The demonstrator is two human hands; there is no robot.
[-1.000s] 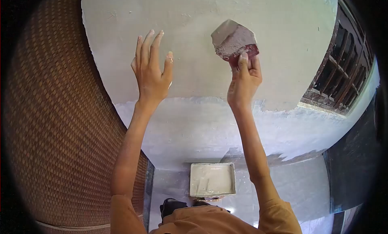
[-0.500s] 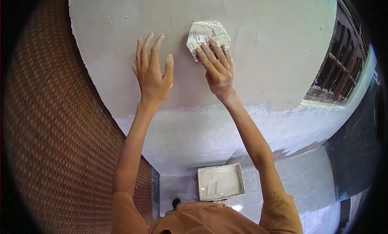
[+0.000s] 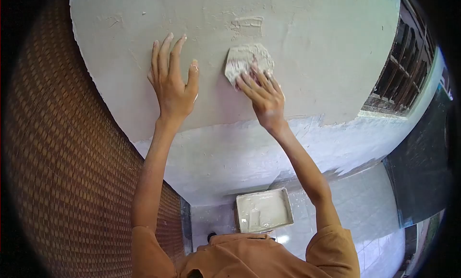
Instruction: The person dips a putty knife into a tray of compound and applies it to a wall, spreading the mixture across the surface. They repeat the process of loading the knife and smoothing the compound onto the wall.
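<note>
My right hand (image 3: pixel 266 98) grips a flat, angular putty spreader (image 3: pixel 247 59), its face smeared with thick off-white paste. The fingers press over its lower right side, and the spreader is up against the wall (image 3: pixel 317 71). Just above it, a small rectangular ridged patch of paste (image 3: pixel 248 26) marks the surface. To the left, my left hand (image 3: pixel 173 83) is open with fingers spread and pointing up, overlapping the wall in this view. Bits of paste cling to its thumb. The wall's upper part has a smooth greyish coat, which ends in a ragged line above a whiter lower band.
A rectangular tray of off-white paste (image 3: pixel 264 212) stands on the tiled floor (image 3: pixel 355 206) below my arms. A brown woven-pattern wall (image 3: pixel 72 148) runs along the left. On the right are a barred window (image 3: pixel 401 67) and a dark panel (image 3: pixel 422 158).
My right hand and the spreader have moved down the wall, and a ridged patch of paste now shows above them. My left hand has shifted slightly left and up.
</note>
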